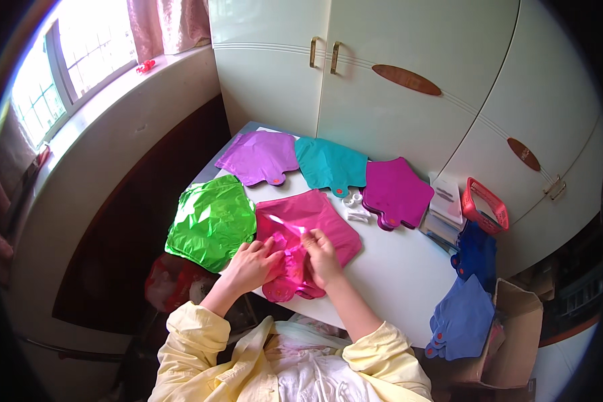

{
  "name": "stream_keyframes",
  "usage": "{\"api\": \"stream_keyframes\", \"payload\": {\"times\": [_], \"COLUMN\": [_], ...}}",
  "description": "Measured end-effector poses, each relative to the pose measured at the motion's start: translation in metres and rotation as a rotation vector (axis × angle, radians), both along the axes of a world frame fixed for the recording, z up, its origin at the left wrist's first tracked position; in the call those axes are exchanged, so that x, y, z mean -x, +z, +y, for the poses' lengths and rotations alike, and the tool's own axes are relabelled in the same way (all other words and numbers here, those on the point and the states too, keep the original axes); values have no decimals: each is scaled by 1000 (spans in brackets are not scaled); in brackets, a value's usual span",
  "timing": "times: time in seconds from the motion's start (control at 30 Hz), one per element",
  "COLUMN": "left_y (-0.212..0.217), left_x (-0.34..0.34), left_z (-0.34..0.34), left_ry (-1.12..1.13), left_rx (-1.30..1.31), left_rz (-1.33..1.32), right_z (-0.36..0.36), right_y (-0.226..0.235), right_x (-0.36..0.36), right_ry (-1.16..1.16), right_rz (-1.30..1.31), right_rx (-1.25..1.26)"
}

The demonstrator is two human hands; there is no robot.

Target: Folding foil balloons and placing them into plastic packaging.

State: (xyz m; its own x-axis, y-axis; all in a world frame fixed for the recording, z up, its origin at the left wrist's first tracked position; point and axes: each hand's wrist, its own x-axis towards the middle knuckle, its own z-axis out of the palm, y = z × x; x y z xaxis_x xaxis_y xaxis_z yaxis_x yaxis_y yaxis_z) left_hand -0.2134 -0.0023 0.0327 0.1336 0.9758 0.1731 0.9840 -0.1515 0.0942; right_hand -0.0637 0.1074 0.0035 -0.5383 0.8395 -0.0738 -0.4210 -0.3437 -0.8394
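Squarely in front, pink foil lies under two hands

From the head view, the pink foil piece lies at the middle of the desk, toward the near edge. It is shiny and angular, smooth toward its far right and crumpled where the hands work, with rounded tabs at its near end by the desk edge. The right hand pinches a fold between thumb and fingers; the left hand rests its fingers on the foil, and whether it grips any cannot be told.

Room is tight leftward, where green foil sits right beside the pink. Beyond lie lilac foil, teal foil and a magenta stack, close to the cabinet doors. Rightward, a broad stretch of white desk top reaches to a light blue stack at the right edge.
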Motion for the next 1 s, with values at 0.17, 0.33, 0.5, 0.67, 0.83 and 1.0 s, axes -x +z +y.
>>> {"api": "stream_keyframes", "payload": {"times": [0.17,0.33,0.5,0.67,0.83,1.0], "left_y": [-3,6,7,11,26,45], "left_x": [4,4,4,6,-19,-66], "left_z": [-6,-3,0,-1,6,20], "left_ry": [59,41,27,29,-31,-235], "left_rx": [88,93,99,107,35,-51], "left_rz": [-2,-6,15,-31,-89,-97], "right_z": [39,75,47,-27,-39,-50], "right_y": [41,90,146,160,109,19], "right_x": [-47,-134,-199,-229,-216,-221], "right_ry": [6,-210,-612,-556,-144,30], "right_rz": [289,354,311,-488,-969,-1165], "right_rx": [275,168,-383,-1241,-1454,-1412]}}
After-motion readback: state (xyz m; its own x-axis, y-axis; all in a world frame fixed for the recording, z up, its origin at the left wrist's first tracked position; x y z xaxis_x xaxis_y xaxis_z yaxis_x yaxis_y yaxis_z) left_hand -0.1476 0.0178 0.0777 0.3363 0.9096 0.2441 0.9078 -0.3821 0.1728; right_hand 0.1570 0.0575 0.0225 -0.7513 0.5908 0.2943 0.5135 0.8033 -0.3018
